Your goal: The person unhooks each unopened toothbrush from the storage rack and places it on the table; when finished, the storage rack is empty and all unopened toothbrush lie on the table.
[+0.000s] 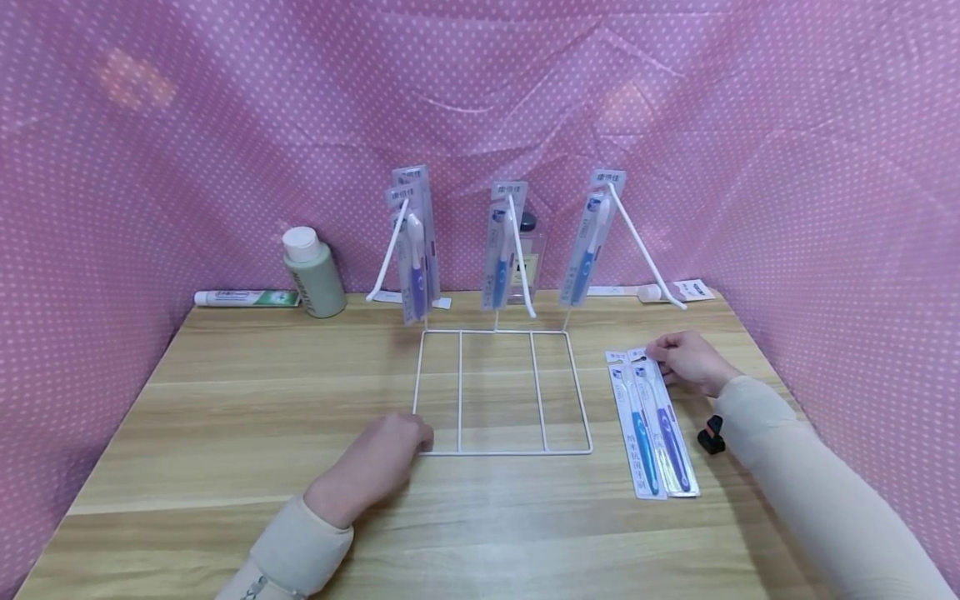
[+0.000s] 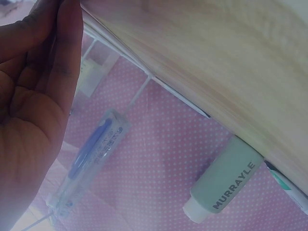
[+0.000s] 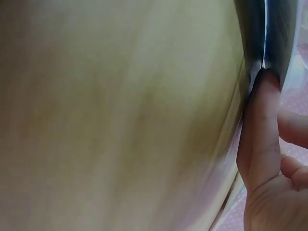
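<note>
A white wire display rack (image 1: 461, 392) stands on the table, its base frame flat and three prongs rising at the back. My left hand (image 1: 386, 454) pinches the front left corner of that base. Packaged toothbrushes hang from the prongs: purple ones on the left prong (image 1: 417, 275), a blue one in the middle (image 1: 498, 279) and another blue one on the right (image 1: 583, 271). Right of the rack lie a blue toothbrush pack (image 1: 637, 433) and a purple toothbrush pack (image 1: 667, 425), side by side. My right hand (image 1: 692, 362) pinches the purple pack's top right corner, a finger under its edge.
A green bottle with a white cap (image 1: 317, 279) and a toothpaste tube (image 1: 247, 298) stand at the back left. Behind the rack is a clear bottle (image 1: 531, 258); another tube (image 1: 678, 291) lies back right. A small black object (image 1: 711, 436) is by the right sleeve. Pink dotted cloth surrounds the table.
</note>
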`<control>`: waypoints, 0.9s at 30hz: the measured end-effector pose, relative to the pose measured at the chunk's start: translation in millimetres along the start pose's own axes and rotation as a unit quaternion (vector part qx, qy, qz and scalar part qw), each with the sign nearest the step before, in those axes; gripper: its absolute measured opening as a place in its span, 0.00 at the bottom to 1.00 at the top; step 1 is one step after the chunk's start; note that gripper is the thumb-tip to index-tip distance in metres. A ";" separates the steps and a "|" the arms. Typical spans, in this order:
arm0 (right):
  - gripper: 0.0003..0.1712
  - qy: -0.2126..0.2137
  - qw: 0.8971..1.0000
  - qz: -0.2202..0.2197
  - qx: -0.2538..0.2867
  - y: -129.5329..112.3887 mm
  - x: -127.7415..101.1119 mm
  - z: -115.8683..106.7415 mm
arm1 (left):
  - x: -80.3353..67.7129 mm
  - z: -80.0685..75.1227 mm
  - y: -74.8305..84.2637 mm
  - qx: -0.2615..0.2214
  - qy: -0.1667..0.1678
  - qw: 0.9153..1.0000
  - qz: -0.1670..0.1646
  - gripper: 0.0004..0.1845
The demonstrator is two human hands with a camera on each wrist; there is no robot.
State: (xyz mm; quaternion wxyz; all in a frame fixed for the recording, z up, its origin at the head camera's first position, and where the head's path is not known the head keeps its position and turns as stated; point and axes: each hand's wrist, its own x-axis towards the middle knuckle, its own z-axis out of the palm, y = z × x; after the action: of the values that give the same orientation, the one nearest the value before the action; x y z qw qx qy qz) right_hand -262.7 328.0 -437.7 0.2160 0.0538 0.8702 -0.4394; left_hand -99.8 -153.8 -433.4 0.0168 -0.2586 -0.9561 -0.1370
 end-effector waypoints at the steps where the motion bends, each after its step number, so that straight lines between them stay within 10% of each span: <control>1: 0.23 0.003 1.000 0.000 -0.009 -0.3 -0.3 0.3 | -0.1 -0.2 0.1 -0.001 0.000 1.000 0.000 0.17; 12: 0.24 0.034 0.992 -0.010 -0.117 -4.0 -6.4 2.0 | 0.5 0.3 -0.5 -0.005 -0.010 1.000 -0.010 0.17; 27: 0.18 0.032 0.991 -0.023 -0.127 -2.3 -4.6 2.7 | -1.6 -1.7 0.2 -0.006 0.008 1.000 0.006 0.18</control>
State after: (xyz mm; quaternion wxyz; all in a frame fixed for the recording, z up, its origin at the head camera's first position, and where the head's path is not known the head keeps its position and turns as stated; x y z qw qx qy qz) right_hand -258.4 325.0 -435.5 0.1830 0.0197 0.9266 -0.3279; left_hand -98.4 -154.8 -431.9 0.0234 -0.2630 -0.9537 -0.1443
